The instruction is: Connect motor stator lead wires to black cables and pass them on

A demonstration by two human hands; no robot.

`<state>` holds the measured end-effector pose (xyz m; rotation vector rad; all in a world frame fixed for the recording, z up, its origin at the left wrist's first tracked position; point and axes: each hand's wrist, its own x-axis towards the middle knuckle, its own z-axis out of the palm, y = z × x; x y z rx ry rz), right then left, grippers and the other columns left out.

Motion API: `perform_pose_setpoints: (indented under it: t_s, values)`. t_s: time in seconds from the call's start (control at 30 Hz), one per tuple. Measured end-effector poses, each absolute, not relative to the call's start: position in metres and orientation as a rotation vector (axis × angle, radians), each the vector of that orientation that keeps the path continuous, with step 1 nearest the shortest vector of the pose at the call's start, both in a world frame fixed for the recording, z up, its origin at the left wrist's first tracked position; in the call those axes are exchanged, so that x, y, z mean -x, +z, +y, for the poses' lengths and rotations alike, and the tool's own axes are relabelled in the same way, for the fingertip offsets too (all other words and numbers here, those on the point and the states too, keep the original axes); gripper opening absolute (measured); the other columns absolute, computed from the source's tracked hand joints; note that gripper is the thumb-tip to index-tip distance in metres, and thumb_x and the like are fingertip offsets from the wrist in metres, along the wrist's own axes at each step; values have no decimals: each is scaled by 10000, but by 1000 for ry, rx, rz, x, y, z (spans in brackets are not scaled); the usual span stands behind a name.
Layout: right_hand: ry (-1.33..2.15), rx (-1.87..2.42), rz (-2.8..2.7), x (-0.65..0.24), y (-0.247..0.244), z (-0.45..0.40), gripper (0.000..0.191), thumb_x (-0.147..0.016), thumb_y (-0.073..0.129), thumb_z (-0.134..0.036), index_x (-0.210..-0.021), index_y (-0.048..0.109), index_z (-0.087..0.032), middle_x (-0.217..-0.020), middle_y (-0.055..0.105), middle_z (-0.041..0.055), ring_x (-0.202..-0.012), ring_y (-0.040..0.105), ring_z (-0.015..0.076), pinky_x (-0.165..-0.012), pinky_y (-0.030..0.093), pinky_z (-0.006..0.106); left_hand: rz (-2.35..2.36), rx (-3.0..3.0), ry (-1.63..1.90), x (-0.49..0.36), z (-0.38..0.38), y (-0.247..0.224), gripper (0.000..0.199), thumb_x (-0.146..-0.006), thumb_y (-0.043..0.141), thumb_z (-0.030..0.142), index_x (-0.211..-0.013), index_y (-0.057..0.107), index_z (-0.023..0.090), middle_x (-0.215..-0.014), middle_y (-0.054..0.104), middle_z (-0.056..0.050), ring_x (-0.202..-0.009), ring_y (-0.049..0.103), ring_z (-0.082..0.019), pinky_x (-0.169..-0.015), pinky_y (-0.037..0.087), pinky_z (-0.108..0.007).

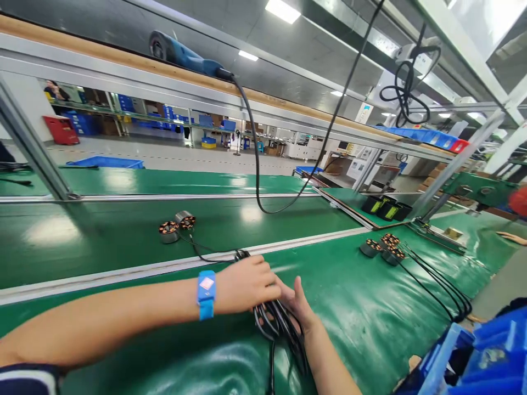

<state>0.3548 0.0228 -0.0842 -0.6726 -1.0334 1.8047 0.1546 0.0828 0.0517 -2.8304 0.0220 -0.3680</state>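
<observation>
My left hand (247,282), with a blue band on its wrist, is closed over a bundle of black cables (280,326) above the green mat. Against the same bundle, my right hand (294,302) wraps the cables from the right, its thumb pointing up. Cable loops hang below both hands, and part of the fingers is hidden behind them. From the bundle, thin leads run left to two round motor parts with copper windings (169,231) on the green belt.
Several similar copper-wound parts (392,254) with long black cables lie at the right. Black cups (387,209) stand behind them. A blue bin (489,356) is at the lower right. A black cord (257,164) hangs ahead. Another person's hand (511,238) shows at the right edge.
</observation>
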Motion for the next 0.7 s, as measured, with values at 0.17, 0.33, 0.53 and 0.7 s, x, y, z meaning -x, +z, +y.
perform_pose_setpoints:
  t_s: [0.17, 0.33, 0.53, 0.7]
  values:
    - [1884, 816, -1260, -360, -86, 17, 1214, -634, 935, -658, -1605, 295, -308, -1146, 673, 74, -666, 662, 124, -586, 495, 223, -204, 3265, 14, -126, 152, 39, 706, -839, 888, 545, -1432, 550, 362, -1306, 660, 23, -1184, 618, -173, -1014, 467, -208]
    - [1426, 1292, -1742, -344, -44, 2, 875, -806, 779, -675, -1533, 487, -286, -1203, 689, 104, -855, 688, 188, -829, 553, 356, -1254, 2791, 40, -43, 288, 45, 324, -1068, 525, 328, -1327, 656, 185, -1411, 549, -171, -1209, 598, -344, -1058, 491, -547]
    - [663, 1974, -2338, -267, -70, -15, 987, -774, 830, -307, -1639, 355, -331, -1636, 372, 230, -1282, 585, 521, -902, 576, 670, -1374, 2621, 266, -20, 358, 8, 311, -1003, 705, 357, -1248, 662, 172, -1421, 542, -137, -1260, 553, -318, -1109, 469, -573]
    - [183, 2045, -2367, -235, -156, -8, 921, -729, 677, -48, -1555, 480, -404, -1589, 447, 207, -993, 737, 457, -619, 651, 541, -1370, 2643, 296, -37, 384, -12, 297, -1003, 711, 405, -1128, 677, 137, -1242, 634, -120, -1225, 579, -304, -1119, 456, -567]
